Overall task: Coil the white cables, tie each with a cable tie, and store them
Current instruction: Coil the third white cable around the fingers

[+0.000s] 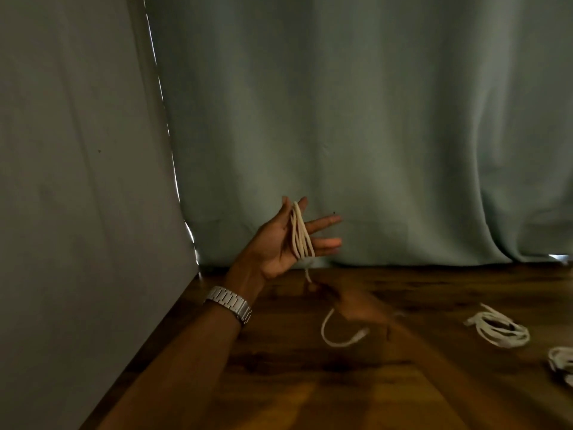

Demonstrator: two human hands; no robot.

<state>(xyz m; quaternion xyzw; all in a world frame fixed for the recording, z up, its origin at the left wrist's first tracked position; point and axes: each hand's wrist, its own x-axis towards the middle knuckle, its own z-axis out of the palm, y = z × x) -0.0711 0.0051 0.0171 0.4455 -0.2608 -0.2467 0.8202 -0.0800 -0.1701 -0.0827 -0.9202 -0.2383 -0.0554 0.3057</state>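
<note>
Stage: coiling, mid-wrap.
Left hand (286, 240): raised, fingers spread wide, cable (300, 234) looped several turns round them.
Tail (341, 335): short free end hanging to table (279, 383), plug unwound.
Right hand (361, 307): blurred, low near tail; finger state not discernible.
Coils (499, 328): two bundles far right on table; ties not discernible.
Remaining: finish wrap, tie, store.
</note>
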